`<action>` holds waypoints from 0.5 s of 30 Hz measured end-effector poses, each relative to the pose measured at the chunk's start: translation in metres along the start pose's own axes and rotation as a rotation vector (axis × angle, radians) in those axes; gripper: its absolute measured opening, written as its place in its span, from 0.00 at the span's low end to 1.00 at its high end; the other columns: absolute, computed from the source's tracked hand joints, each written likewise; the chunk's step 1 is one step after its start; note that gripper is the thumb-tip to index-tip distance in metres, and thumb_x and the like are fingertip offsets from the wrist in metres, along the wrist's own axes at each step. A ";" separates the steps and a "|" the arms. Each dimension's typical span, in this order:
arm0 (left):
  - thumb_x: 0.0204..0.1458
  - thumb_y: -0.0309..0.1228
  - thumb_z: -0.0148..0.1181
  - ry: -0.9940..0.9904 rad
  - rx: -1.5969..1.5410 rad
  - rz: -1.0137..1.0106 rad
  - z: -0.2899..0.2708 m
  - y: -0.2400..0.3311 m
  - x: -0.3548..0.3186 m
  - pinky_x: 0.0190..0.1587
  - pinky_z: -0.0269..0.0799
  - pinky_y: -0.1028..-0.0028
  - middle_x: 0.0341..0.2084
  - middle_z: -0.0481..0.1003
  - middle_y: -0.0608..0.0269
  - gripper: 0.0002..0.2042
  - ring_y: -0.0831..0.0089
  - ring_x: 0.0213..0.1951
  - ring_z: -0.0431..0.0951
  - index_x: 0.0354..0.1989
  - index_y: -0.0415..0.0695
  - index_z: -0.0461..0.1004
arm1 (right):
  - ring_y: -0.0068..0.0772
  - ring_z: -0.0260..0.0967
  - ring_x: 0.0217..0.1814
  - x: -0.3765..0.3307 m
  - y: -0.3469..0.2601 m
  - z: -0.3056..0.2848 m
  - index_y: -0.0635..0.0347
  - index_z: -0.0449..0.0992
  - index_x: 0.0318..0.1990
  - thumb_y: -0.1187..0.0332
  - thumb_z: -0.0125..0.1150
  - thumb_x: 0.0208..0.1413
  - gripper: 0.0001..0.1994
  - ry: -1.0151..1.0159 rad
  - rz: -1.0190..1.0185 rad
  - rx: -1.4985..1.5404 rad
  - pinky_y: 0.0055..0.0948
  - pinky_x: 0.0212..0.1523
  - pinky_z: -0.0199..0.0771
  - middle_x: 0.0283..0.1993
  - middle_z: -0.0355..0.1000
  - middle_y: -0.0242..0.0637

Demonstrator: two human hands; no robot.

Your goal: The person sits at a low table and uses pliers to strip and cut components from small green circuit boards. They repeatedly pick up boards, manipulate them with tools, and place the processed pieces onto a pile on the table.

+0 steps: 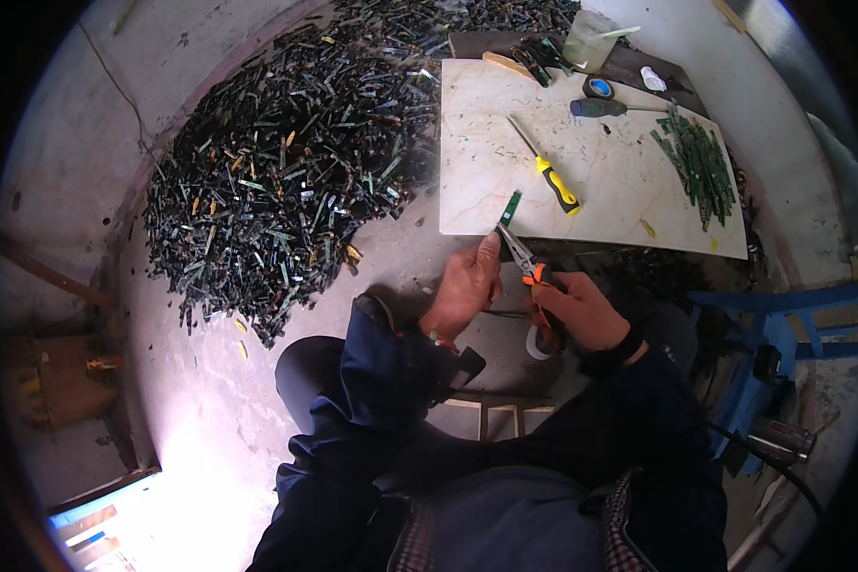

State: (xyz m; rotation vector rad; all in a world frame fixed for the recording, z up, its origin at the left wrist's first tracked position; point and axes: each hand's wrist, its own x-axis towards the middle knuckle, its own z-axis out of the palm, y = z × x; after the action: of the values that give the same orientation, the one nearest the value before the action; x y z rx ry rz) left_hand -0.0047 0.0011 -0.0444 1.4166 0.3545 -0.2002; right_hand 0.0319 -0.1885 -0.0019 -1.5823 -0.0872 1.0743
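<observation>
Item in hand: 1 narrow green circuit-board strip (511, 208), held upright just off the near edge of the pale stone slab that serves as my counter (505, 181). My left hand (465, 291) pinches its lower end between thumb and fingers; that grip is pressed together on the strip. My right hand (582, 310) is wrapped shut around the orange handles of 1 pair of pliers (524, 259), whose steel nose meets the strip at its base, right beside my left thumb.

Judgement on the step: I am working a part off the strip with the pliers. Whether the nose has already bitten I cannot tell at this size. The next move, as I judge it, calls for a firm left-hand hold while the right squeezes and twists, with the thumb kept out of the nose.

Count on the counter: 1 yellow-and-black screwdriver (548, 170) lying diagonally at centre; 1 dark-handled tool (601, 108) near the far edge; 1 roll of blue tape (598, 88) just behind it; 1 clear plastic cup (589, 40) at the far edge; 1 bundle of green strips (701, 162) at the right, too many to count.

On the floor to my left: 1 large heap of dark strips (286, 162), uncountable. At my right: 1 blue stool (772, 315).
</observation>
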 end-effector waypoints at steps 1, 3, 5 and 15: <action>0.62 0.52 0.41 0.007 0.012 -0.001 0.001 0.000 0.000 0.15 0.57 0.75 0.09 0.63 0.65 0.27 0.78 0.12 0.63 0.18 0.42 0.64 | 0.36 0.67 0.18 0.001 0.002 0.000 0.65 0.72 0.33 0.62 0.53 0.59 0.13 0.042 -0.048 -0.161 0.32 0.21 0.67 0.22 0.71 0.39; 0.62 0.52 0.41 0.013 0.007 -0.003 0.001 -0.001 0.001 0.15 0.57 0.75 0.09 0.64 0.64 0.28 0.78 0.12 0.62 0.18 0.42 0.64 | 0.41 0.70 0.20 0.003 0.008 0.002 0.64 0.70 0.30 0.62 0.54 0.57 0.12 0.225 -0.304 -0.583 0.35 0.22 0.69 0.23 0.72 0.42; 0.62 0.52 0.41 0.017 0.010 -0.012 0.003 0.001 0.002 0.15 0.57 0.74 0.09 0.64 0.63 0.28 0.77 0.11 0.62 0.18 0.41 0.65 | 0.45 0.71 0.23 0.003 0.009 0.007 0.63 0.69 0.29 0.63 0.55 0.55 0.12 0.391 -0.401 -0.912 0.38 0.23 0.71 0.23 0.72 0.45; 0.62 0.53 0.41 0.048 0.060 -0.040 0.004 0.003 0.003 0.15 0.56 0.74 0.08 0.63 0.64 0.28 0.77 0.11 0.61 0.17 0.43 0.64 | 0.44 0.73 0.28 0.004 0.001 0.009 0.60 0.67 0.32 0.68 0.55 0.51 0.06 0.618 -0.375 -1.483 0.38 0.28 0.73 0.27 0.71 0.44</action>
State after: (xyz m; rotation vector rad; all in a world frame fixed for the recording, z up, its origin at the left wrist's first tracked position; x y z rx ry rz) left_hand -0.0001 -0.0018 -0.0423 1.4766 0.4196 -0.2114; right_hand 0.0276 -0.1802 -0.0044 -2.9536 -0.8703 0.0142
